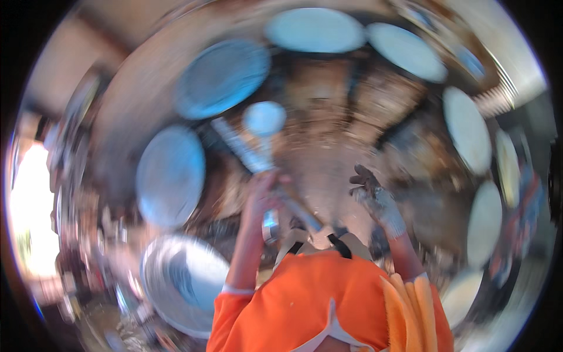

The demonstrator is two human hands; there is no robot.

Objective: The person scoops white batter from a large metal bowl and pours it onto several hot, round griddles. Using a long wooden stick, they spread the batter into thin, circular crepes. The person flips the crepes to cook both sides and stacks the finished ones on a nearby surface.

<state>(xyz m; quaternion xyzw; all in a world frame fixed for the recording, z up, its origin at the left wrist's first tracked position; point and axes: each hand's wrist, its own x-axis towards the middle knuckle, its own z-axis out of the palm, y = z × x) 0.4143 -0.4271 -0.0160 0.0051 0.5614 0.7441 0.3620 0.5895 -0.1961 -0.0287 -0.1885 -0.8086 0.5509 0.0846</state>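
My bare left hand [267, 185] is closed around a long, pale tool [240, 141], which runs diagonally from upper left down toward my legs. Beside the tool's upper part is a small pale round piece [264, 117] with a narrow stem below it; whether the two are joined is too blurred to tell. My right hand [366, 188], in a dark and grey glove, is held apart from the tool with its fingers spread and slightly curled, nothing visible in them.
Several large pale discs [170, 175] form a ring around me, over dark, brownish blocks [316, 94]. A wide metal basin [164, 281] is at lower left. A bright opening [35, 205] shows at the far left. The whole view is smeared by motion.
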